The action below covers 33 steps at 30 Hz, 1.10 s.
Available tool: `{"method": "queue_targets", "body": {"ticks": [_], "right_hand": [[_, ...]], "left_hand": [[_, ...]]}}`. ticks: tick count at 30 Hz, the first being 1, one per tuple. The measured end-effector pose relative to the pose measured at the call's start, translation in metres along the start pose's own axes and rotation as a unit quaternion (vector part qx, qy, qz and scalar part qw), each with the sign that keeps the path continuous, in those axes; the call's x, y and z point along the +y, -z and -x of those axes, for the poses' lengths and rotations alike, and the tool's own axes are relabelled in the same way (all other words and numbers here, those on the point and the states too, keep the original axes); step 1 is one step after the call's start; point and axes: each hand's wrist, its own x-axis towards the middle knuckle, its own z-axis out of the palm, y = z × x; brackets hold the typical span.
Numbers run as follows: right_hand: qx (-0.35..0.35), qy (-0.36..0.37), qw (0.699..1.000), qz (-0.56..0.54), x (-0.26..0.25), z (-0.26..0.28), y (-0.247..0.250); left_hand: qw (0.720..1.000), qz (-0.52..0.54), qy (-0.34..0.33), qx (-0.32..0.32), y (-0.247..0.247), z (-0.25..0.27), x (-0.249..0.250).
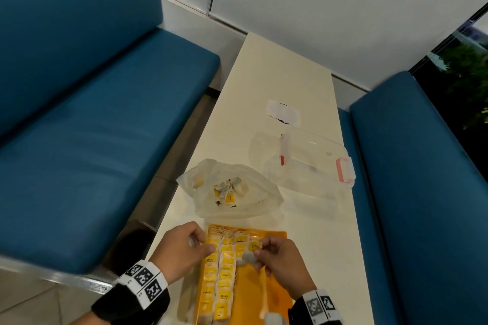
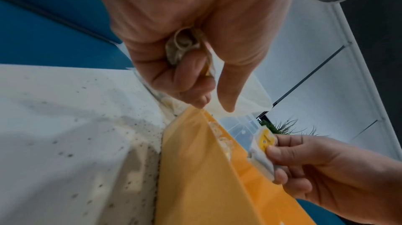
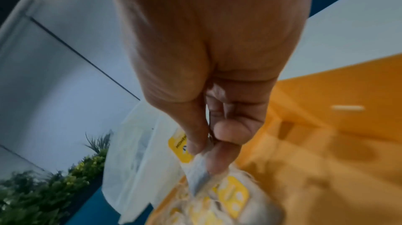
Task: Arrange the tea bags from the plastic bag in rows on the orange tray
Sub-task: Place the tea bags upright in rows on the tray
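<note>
The orange tray (image 1: 266,295) lies at the table's near edge, its left half filled with rows of yellow-tagged tea bags (image 1: 224,269). Over the tray's far left corner my left hand (image 1: 184,248) curls round a crumpled tea bag (image 2: 183,46). My right hand (image 1: 274,256) hovers above the tray's middle and pinches another tea bag (image 1: 250,252) with its yellow tag (image 2: 265,140) up. In the right wrist view that tea bag (image 3: 199,168) hangs from my fingertips. Beyond the tray sits the translucent plastic bag (image 1: 229,187), open, with several tea bags left inside.
A clear plastic box with pink latches (image 1: 309,158) stands behind the bag on the right. A white paper scrap (image 1: 284,113) lies farther back. Blue benches (image 1: 92,126) flank the narrow white table (image 1: 274,71) on both sides.
</note>
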Motion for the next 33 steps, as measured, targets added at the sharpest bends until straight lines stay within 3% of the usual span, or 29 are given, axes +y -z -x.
{"method": "queue_targets", "body": {"ticks": [7, 22, 28, 30, 33], "right_hand": [[-0.03, -0.055, 0.994, 0.088, 0.019, -0.015, -0.018], [0.066, -0.079, 0.984, 0.147, 0.023, -0.036, -0.042], [0.066, -0.095, 0.984, 0.132, 0.025, -0.038, -0.044], [0.056, -0.103, 0.986, 0.12, 0.02, -0.033, -0.042], [0.082, -0.091, 0.984, 0.127, 0.009, -0.024, -0.035]], "left_hand": [[0.997, -0.012, 0.048, -0.052, -0.003, 0.002, -0.006], [0.995, -0.011, 0.048, -0.082, 0.003, 0.001, -0.006], [0.994, -0.005, 0.056, -0.094, 0.003, -0.001, -0.009], [0.991, 0.006, 0.077, -0.105, 0.004, 0.001, -0.007], [0.964, 0.154, 0.175, -0.126, 0.011, 0.001, 0.001]]}}
